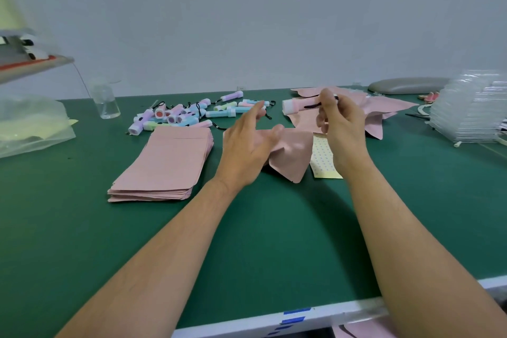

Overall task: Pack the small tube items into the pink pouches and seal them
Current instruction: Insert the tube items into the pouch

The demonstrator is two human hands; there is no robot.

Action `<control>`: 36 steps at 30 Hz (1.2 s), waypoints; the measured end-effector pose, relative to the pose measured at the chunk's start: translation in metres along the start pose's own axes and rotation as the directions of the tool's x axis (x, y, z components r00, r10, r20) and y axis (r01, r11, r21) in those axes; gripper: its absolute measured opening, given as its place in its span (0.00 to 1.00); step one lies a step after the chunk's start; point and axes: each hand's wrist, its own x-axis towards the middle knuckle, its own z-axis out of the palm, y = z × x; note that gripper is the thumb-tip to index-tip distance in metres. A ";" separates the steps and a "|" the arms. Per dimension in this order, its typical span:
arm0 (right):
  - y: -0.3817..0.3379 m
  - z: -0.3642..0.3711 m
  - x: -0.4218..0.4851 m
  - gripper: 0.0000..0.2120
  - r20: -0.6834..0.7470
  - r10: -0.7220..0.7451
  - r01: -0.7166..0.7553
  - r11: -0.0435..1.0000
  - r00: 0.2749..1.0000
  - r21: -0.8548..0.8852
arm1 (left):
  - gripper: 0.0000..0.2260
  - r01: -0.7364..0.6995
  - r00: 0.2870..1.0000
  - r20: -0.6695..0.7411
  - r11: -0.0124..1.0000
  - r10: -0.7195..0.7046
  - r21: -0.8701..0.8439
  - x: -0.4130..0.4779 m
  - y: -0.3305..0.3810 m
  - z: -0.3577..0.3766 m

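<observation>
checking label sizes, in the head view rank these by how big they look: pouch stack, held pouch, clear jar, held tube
1. pouch stack
2. held pouch
3. clear jar and held tube look alike, so not ranked

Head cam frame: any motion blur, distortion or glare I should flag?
Head view: left hand motion-smeared at the fingers, holding the pink pouch; right hand and its pink tube item sharper; shelf at the left edge soft; green table edges bow, wide lens; light soft, faint forearm shadows; glints on the clear plastic stack.

Matt pink paper pouches (162,162); smooth plastic tubes (175,115); matt green tabletop (260,241).
</observation>
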 end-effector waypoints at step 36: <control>0.004 0.010 -0.015 0.14 0.446 0.126 -0.076 0.989 0.886 -0.128 | 0.41 0.087 0.990 -0.136 0.941 -0.045 0.327 0.007 -0.024 -0.017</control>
